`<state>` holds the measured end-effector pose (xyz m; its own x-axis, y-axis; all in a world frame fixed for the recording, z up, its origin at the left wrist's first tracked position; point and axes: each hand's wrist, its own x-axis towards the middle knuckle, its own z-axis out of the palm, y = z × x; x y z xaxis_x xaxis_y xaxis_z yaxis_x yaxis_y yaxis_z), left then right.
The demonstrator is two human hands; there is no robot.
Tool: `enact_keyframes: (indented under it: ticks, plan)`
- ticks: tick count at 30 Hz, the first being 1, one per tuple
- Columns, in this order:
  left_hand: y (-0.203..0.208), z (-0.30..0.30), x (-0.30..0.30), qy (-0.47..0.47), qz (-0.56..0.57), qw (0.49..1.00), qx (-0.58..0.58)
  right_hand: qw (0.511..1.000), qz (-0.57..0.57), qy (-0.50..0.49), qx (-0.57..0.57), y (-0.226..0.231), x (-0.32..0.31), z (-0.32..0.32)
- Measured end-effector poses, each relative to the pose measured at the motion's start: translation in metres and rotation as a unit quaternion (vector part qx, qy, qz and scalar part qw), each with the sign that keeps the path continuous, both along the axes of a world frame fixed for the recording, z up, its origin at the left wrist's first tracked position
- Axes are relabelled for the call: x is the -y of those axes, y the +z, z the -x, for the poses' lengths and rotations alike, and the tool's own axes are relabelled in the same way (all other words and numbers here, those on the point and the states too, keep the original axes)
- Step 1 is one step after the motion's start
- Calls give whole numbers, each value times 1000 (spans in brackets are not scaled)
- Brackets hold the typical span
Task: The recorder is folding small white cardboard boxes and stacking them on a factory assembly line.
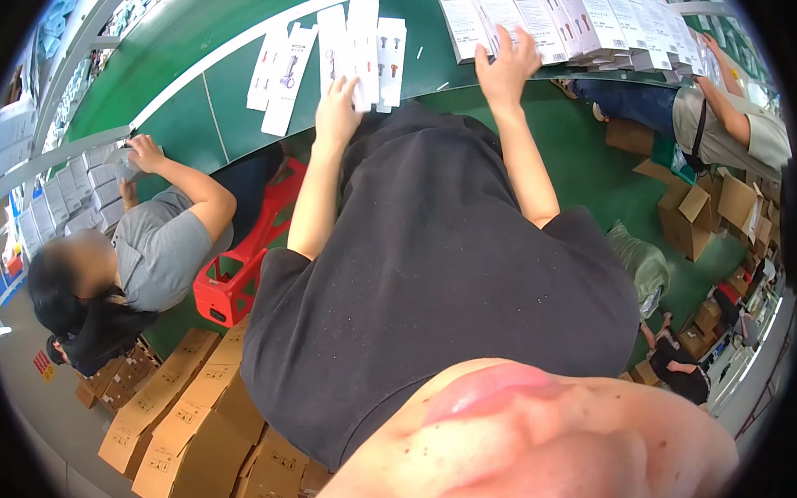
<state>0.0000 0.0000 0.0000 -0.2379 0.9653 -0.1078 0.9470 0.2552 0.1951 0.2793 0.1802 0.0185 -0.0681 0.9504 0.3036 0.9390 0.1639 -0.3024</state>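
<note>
My left hand [338,117] is at the near end of a loose group of slim white boxes, its fingers closed on the lower end of one white box [362,53]. Another printed white box [290,75] lies to its left, slightly askew, and one more white box [392,60] lies to its right. My right hand [507,71] is spread at the near edge of a long row of white boxes [575,19]. Its fingertips are by the corner of the leftmost box in that row, and nothing shows in its grasp.
All these boxes rest on a green worktable [235,101]. At left a person in grey [166,244] works beside stacked white cartons and a red plastic stool [233,285]. Brown cartons [194,423] stand behind me at left; open cartons [687,213] and another person [727,119] are at right.
</note>
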Motion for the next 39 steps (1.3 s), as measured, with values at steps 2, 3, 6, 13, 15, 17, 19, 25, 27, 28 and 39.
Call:
enact_keyframes:
  ticks: [2, 3, 6, 13, 15, 17, 19, 25, 27, 28, 39]
  plan:
    - [55, -3, -25, 17, -96, 994, 47, 968, 6, 216, -129, -3, -11, 9]
    - [79, -5, -44, 23, -149, 986, 71, 929, 4, 319, -187, -4, -24, 14]
    - [155, -12, -42, 53, -183, 970, 151, 876, -136, 434, -163, 60, 5, 57]
    - [220, -54, -42, 46, -165, 892, 419, 771, -258, 522, -257, 94, -18, 109]
    - [217, -55, -39, 33, -169, 877, 448, 731, -301, 546, -277, 95, -19, 109]
    - [204, -45, -32, -29, -172, 867, 467, 762, -142, 566, -280, 108, -2, 90]
    - [194, -37, -26, -91, -175, 851, 486, 774, 20, 571, -272, 119, 10, 75]
    - [221, -28, -22, 55, -42, 822, 565, 835, -94, 525, -136, 125, 14, 68]
    - [226, -29, -28, 90, -67, 865, 489, 793, -101, 558, -224, 117, 7, 71]
    - [227, -30, -32, 107, -79, 884, 449, 768, -105, 572, -267, 115, 4, 73]
    - [195, -58, -57, -163, -464, 752, 439, 566, 95, 463, -676, 149, 41, 76]
